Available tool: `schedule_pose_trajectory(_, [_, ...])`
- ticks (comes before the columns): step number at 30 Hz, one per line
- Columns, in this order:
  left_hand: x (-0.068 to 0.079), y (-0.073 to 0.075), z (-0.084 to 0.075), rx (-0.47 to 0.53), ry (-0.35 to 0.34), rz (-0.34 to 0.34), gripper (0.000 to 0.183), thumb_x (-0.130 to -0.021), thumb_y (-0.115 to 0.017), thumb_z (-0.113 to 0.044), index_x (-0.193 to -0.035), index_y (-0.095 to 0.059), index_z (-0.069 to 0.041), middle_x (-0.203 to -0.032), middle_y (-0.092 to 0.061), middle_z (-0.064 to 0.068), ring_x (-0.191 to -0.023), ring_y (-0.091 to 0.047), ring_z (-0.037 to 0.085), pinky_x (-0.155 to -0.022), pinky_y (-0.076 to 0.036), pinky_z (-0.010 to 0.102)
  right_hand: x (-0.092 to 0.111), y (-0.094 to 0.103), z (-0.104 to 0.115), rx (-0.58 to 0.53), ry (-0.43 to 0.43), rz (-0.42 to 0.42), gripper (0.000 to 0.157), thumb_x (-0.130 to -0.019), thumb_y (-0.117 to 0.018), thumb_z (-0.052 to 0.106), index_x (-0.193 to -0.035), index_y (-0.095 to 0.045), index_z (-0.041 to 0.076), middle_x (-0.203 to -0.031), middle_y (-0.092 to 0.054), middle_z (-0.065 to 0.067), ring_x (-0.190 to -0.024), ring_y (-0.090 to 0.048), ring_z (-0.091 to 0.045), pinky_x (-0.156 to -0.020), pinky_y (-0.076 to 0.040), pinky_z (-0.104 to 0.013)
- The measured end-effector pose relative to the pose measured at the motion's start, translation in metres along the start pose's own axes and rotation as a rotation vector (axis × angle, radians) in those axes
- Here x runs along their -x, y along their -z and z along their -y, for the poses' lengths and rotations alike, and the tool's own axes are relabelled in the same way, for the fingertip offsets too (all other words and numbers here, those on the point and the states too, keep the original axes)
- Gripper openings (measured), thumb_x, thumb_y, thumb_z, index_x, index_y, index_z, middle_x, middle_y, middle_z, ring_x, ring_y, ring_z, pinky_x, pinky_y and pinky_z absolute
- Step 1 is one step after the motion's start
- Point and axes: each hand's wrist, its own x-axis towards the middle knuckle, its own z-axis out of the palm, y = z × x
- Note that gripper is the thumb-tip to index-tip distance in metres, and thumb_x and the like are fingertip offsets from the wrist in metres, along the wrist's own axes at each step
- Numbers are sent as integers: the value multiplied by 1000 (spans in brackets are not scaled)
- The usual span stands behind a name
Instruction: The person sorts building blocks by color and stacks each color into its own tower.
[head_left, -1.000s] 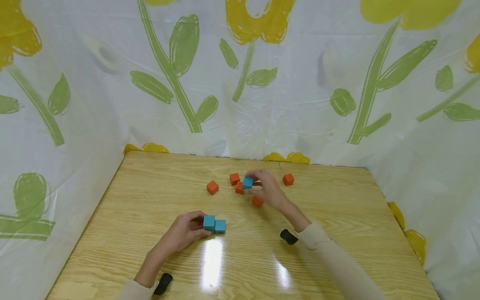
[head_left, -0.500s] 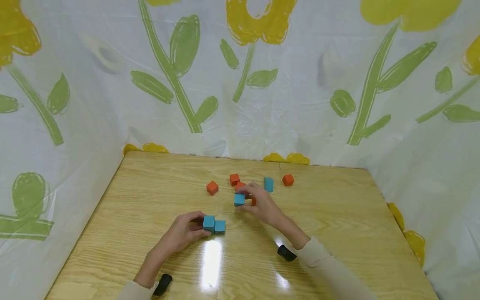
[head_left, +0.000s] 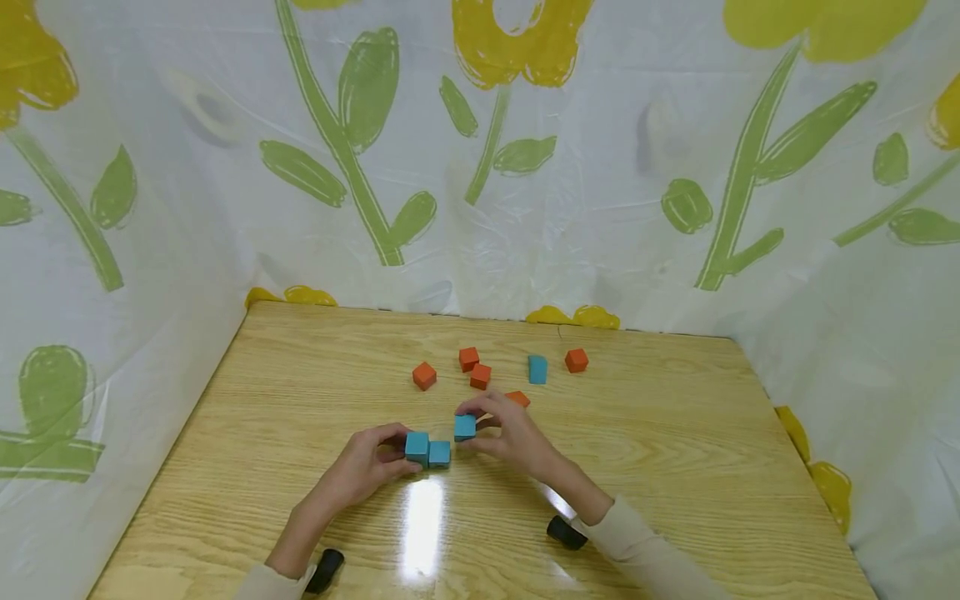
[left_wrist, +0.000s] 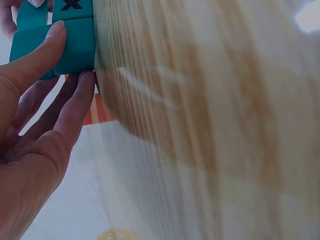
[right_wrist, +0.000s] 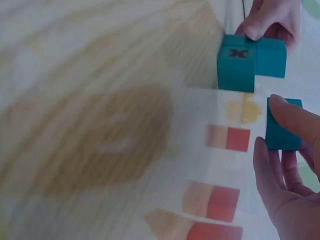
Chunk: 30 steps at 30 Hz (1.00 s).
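Observation:
In the head view my left hand point(head_left: 367, 462) grips a blue cube point(head_left: 417, 447) at the table's left middle; it stands taller than the blue cube point(head_left: 439, 454) touching its right side. The left wrist view shows the thumb on a stack of two, beside a cube marked with a black X point(left_wrist: 72, 7). My right hand point(head_left: 517, 437) pinches another blue cube point(head_left: 465, 427) between thumb and fingers. This cube point(right_wrist: 283, 125) is held off the table, to the right of the X-marked cube point(right_wrist: 236, 67) and apart from it.
Several red cubes point(head_left: 424, 376) lie scattered farther back on the wooden table point(head_left: 675, 433), one partly hidden behind my right hand. A loose blue block point(head_left: 537, 369) lies near the red cube point(head_left: 577, 361) at right. Flower-printed cloth point(head_left: 570, 250) surrounds the table's back and sides.
My right hand has carried its blue cube from among the red cubes leftward and nearer, toward the left hand's cubes. The loose blue block behind has come into sight. My left hand stays put.

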Motion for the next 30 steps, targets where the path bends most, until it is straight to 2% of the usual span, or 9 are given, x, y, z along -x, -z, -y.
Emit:
schedule_pose_trajectory(4, [0, 1, 0, -12, -12, 1, 25, -91, -77, -2, -114, -68, 0, -115, -67, 15, -108, -68, 33, -89, -59, 30, 2, -7, 1, -13, -5, 5, 40, -85, -83, 2, -122, -68, 5, -113, -61, -8, -100, -67, -24, -87, -61, -39])
schedule_pose_trajectory(9, [0, 0, 0, -29, -10, -5, 25, -90, -78, -3, -113, -69, -2, -113, -68, 13, -107, -68, 31, -89, -59, 28, 3, -18, 2, -44, -6, 30, 39, -86, -83, 5, -122, -68, 5, -112, -61, -8, -101, -66, -23, -88, -60, -42])
schedule_pose_trajectory(15, [0, -1, 0, -70, -8, -10, 24, -89, -79, -6, -111, -70, -5, -112, -69, 10, -107, -69, 30, -88, -58, 27, 1, -27, 3, -18, 52, 47, 40, -85, -83, 3, -122, -67, 3, -110, -60, -7, -100, -66, -19, -89, -60, -41])
schedule_pose_trajectory(18, [0, -1, -1, -80, -18, -12, 23, -89, -79, -6, -111, -70, -5, -112, -69, 10, -106, -69, 29, -88, -59, 28, 0, -29, 4, -8, 73, 53, 41, -85, -83, 2, -121, -66, 3, -109, -60, -7, -99, -66, -18, -88, -60, -40])
schedule_pose_trajectory(25, [1, -1, -3, -78, -25, -13, 23, -90, -79, -7, -111, -70, -6, -111, -69, 8, -105, -69, 29, -89, -58, 27, -1, -33, 4, -25, 45, 61, 42, -85, -83, 3, -122, -65, 4, -111, -59, -5, -103, -64, -16, -90, -59, -36])
schedule_pose_trajectory(30, [1, 0, -3, -62, -35, -9, 22, -91, -78, -6, -112, -69, -4, -112, -69, 10, -107, -68, 29, -89, -59, 30, -3, -35, 4, -16, 55, 70, 41, -85, -83, 4, -122, -64, 4, -111, -59, -5, -104, -63, -15, -91, -59, -34])
